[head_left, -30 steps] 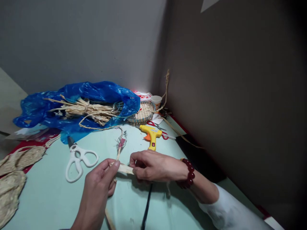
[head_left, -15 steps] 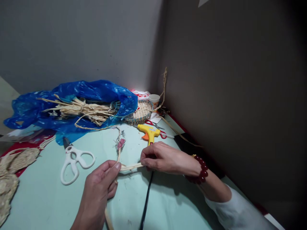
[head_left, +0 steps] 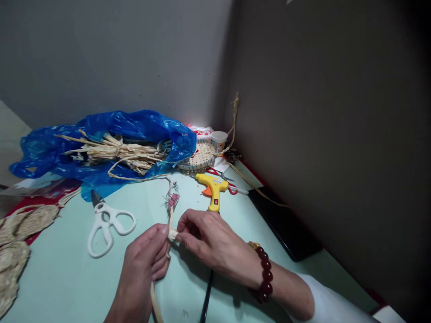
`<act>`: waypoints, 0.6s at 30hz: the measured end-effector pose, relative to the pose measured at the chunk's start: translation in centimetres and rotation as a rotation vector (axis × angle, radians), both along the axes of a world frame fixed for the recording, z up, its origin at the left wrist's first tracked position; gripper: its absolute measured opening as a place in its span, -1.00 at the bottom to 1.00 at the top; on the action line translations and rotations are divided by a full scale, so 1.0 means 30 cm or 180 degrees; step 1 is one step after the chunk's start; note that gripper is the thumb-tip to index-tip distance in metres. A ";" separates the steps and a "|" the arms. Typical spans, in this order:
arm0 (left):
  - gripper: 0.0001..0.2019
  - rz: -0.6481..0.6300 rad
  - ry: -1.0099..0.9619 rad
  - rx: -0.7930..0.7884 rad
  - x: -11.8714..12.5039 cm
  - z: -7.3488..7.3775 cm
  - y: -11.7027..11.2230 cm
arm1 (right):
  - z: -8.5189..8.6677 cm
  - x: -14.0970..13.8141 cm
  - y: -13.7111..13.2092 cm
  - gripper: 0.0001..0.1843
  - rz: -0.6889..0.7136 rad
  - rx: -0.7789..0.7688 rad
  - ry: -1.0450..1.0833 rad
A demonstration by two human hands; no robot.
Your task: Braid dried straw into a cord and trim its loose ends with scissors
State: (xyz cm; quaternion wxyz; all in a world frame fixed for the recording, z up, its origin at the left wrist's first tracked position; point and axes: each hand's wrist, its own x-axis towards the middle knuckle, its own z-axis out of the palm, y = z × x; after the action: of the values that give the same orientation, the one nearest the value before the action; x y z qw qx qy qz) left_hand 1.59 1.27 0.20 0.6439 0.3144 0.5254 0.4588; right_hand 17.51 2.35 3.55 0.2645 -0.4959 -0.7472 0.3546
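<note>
Pale green bench (head_left: 67, 278), grey corner walls. Blue bag (head_left: 141, 130) left of glue gun (head_left: 213, 188) holds straw bundle (head_left: 117, 154). Left hand (head_left: 144, 264) and right hand (head_left: 205, 237) pinch straw strip (head_left: 171, 219) just before glue gun.

No writing can be read anywhere in the frame. The yellow glue gun (head_left: 213, 186), lying mid-frame on the desk (head_left: 67, 278), carries a small pale label along its barrel, too small to make out. The white cup (head_left: 219, 138) above it, in the corner, shows an orange print that is blurred. The red-and-white wrapper (head_left: 201, 131) just left of the cup bears markings, equally illegible.
</note>
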 end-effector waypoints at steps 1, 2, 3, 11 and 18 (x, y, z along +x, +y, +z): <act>-0.65 0.0038 -0.0074 -0.0017 0.001 0.003 0.000 | 0.001 0.003 0.002 -0.91 0.0006 -0.0068 0.0022; -0.67 0.0059 -0.0128 -0.0045 0.002 0.006 0.001 | 0.001 0.005 0.004 -0.92 0.0007 -0.0112 0.0037; -0.72 0.0055 -0.0161 -0.0078 0.003 0.009 0.002 | 0.000 0.007 0.006 -0.91 0.0003 -0.0143 0.0045; -0.85 -0.0074 -0.0060 -0.0081 0.007 0.017 0.000 | -0.027 0.003 0.010 -0.94 0.0029 0.0021 0.0126; -0.86 -0.0154 0.0029 -0.0186 -0.007 0.015 -0.004 | -0.030 0.002 0.025 -0.84 0.0109 0.0135 0.0245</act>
State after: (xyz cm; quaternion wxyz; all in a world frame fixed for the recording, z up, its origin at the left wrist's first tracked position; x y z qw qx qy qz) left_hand 1.37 1.16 0.65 0.6613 0.3102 0.5338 0.4261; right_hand 17.57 3.11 2.66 0.2974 -0.4633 -0.7523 0.3620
